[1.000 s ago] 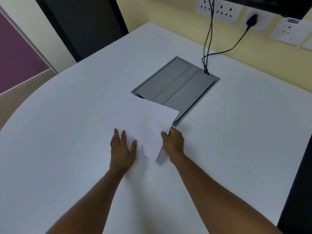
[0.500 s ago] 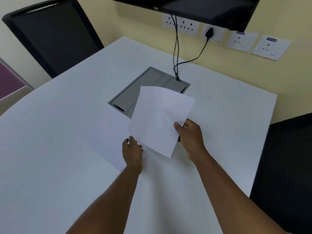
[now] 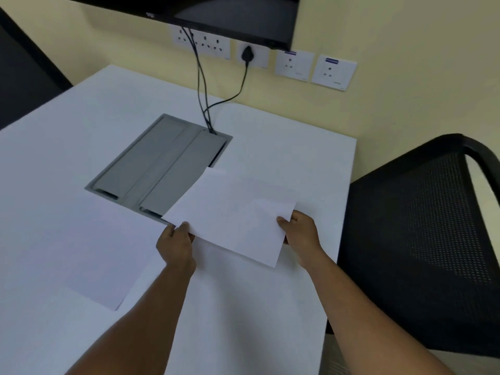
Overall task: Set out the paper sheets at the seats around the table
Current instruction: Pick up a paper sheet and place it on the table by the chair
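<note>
I hold a white paper sheet [image 3: 232,215] just above the white table [image 3: 284,147], right of centre, facing the black mesh chair [image 3: 422,239]. My left hand [image 3: 176,244] pinches the sheet's near-left corner. My right hand [image 3: 300,234] grips its right edge, thumb on top. A second white sheet [image 3: 102,255] lies flat on the table to the left, apart from both hands.
A grey cable hatch [image 3: 157,163] is set into the table behind the sheets, with black cables [image 3: 203,85] running up to wall sockets [image 3: 295,64]. A dark screen [image 3: 230,20] hangs above. Another dark chair [image 3: 24,77] stands at the far left.
The lifted sheet has travelled right toward the mesh chair and lowered flatter. My left hand left the lying sheet and took the carried sheet's corner. The view swung right.
</note>
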